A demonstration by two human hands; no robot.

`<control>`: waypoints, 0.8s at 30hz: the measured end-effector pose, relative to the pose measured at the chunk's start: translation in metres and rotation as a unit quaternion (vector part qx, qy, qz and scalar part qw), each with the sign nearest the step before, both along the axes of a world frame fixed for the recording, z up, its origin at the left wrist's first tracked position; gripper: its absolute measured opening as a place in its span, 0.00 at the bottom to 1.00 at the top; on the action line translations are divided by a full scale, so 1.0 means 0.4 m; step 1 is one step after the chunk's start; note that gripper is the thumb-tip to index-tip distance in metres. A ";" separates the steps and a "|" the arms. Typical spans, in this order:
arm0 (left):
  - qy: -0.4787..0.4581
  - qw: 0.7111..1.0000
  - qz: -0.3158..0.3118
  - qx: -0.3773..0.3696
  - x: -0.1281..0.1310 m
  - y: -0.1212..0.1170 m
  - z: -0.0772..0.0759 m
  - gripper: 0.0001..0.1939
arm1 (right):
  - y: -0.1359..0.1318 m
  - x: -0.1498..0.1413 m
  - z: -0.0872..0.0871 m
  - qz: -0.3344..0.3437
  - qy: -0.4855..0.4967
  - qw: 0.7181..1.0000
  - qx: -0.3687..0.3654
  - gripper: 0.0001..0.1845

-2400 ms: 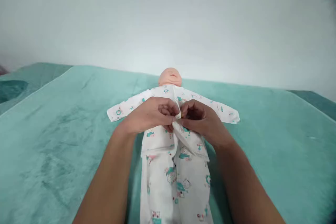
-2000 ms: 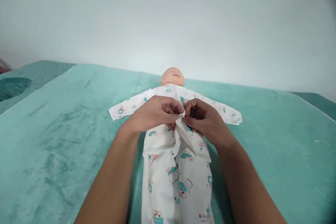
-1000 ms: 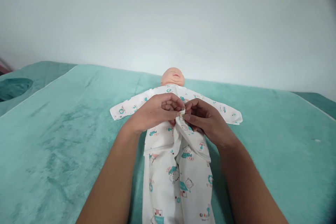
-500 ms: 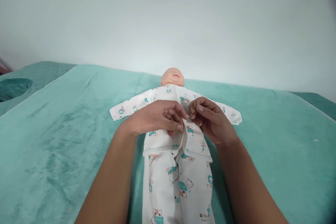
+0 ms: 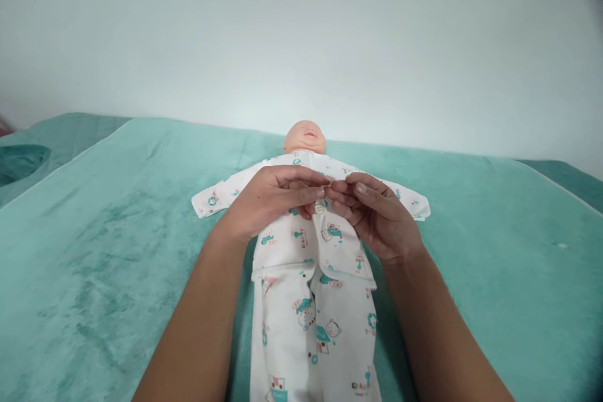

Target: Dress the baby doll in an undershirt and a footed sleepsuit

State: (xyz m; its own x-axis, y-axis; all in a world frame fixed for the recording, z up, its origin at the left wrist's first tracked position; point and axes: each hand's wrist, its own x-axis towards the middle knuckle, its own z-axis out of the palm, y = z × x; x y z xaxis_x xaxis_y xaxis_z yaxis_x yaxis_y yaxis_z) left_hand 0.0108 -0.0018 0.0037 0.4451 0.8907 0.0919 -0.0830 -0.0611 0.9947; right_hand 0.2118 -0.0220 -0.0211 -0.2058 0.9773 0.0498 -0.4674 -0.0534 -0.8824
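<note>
A baby doll [image 5: 305, 136] lies on its back, dressed in a white printed jacket [image 5: 287, 245] and matching trousers [image 5: 346, 345]. Over the jacket's chest, my left hand [image 5: 285, 198] pinches the front edge between thumb and fingers. Facing it, my right hand [image 5: 377, 207] is closed, its fingertips on the same opening and nearly touching the left ones. A small round button [image 5: 319, 207] shows just below the fingertips. What exactly lies between the fingers is partly hidden. Both sleeves are spread out to the sides.
A green plush cover [image 5: 117, 276] spreads under the doll on both sides. Behind the doll's head rises a pale wall [image 5: 301, 44]. A darker green fold with an oval hollow [image 5: 23, 163] sits at the far left.
My hands have come together and slightly up the jacket's front, fingertips now meeting at the opening. The button has come into sight. The view has shifted a little.
</note>
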 end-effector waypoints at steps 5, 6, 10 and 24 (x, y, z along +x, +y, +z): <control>0.012 1.000 0.012 0.004 0.006 -0.001 -0.003 0.11 | -0.006 -0.003 0.001 0.022 0.005 1.000 0.014 0.08; 0.015 1.000 0.015 0.007 0.006 -0.001 -0.005 0.11 | -0.007 -0.003 0.001 0.021 0.002 1.000 0.016 0.08; 0.017 1.000 0.012 0.023 0.007 0.001 -0.007 0.10 | -0.006 -0.003 0.001 0.022 -0.004 1.000 0.018 0.09; 0.013 0.998 0.022 0.063 0.015 -0.003 -0.011 0.08 | -0.002 0.001 -0.004 0.025 -0.025 0.999 -0.002 0.10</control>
State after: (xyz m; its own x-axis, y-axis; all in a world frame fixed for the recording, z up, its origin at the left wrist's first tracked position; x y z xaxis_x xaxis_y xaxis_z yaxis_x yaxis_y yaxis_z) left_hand 0.0168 -0.0031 -0.0009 0.4103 0.8913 0.1928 -0.0515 -0.1884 0.9807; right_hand 0.2121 -0.0228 -0.0228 -0.2569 0.9658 0.0352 -0.4188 -0.0785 -0.9047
